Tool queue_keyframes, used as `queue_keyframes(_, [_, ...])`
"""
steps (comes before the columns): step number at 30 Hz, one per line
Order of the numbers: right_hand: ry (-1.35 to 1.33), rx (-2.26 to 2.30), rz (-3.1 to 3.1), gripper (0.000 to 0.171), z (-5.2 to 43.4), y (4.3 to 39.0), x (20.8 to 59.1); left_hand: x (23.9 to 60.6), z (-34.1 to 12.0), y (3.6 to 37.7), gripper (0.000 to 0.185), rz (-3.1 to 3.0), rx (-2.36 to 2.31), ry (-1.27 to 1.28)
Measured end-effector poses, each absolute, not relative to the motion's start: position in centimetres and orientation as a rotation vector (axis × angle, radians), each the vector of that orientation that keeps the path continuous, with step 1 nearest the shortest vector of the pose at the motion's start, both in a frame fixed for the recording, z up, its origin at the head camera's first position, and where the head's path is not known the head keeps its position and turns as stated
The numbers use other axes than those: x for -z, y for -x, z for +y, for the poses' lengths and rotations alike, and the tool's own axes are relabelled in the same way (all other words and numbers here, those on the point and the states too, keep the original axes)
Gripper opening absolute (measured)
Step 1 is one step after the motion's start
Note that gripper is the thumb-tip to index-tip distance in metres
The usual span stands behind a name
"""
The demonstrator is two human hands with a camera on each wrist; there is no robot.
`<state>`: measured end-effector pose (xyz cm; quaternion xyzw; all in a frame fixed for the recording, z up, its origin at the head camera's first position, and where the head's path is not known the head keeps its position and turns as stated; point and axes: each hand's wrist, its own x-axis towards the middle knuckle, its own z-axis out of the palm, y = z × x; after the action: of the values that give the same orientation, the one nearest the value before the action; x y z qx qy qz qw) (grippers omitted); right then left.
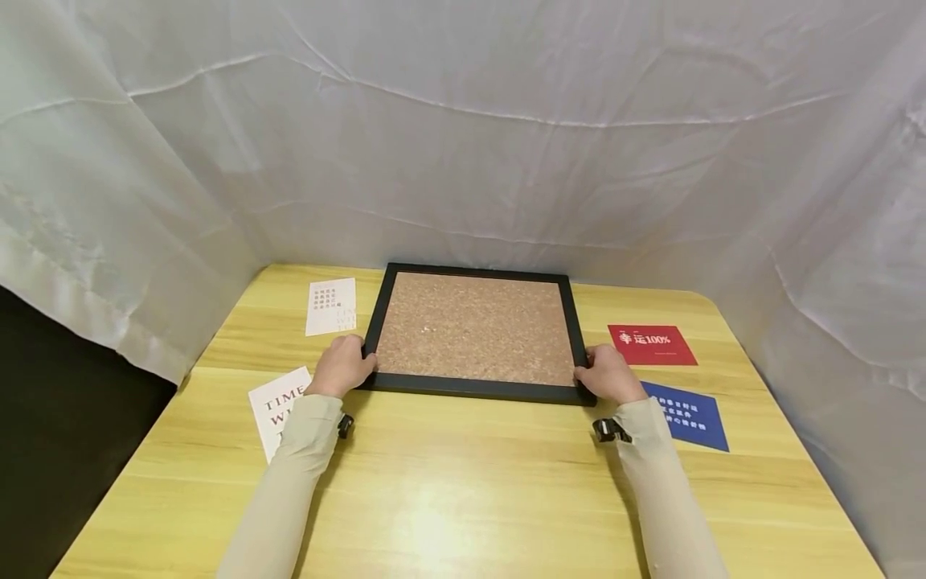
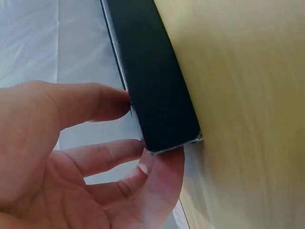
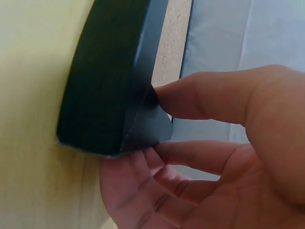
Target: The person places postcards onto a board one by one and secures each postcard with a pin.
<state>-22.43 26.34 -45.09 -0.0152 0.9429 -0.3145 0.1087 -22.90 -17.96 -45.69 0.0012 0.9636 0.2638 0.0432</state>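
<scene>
A black-framed cork board (image 1: 473, 328) lies at the back of the wooden table, its far side close to the hanging cloth. At its near left corner my left hand (image 1: 340, 366) grips the frame, thumb over the top and fingers along the outer side. My right hand (image 1: 611, 374) holds the near right corner in the same way. In the left wrist view the black frame (image 2: 152, 71) sits between thumb and fingers. From the right wrist, the frame's corner (image 3: 107, 95) shows the thumb on its upper inner edge and fingers against the outer side.
Left of the board lie a white card with small print (image 1: 330, 307) and a white card with large letters (image 1: 271, 402), partly under the left forearm. To the right are a red card (image 1: 654, 346) and a blue card (image 1: 690, 418). White cloth (image 1: 463, 161) hangs around the table (image 1: 448, 482).
</scene>
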Motion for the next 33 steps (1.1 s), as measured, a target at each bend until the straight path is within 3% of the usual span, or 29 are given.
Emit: queue_keyframes(33, [0.057,0.879,2.78,0.017,26.39,22.31,44.73,45.19,-18.55,23.21,0.023,2.86,-0.766,-0.056])
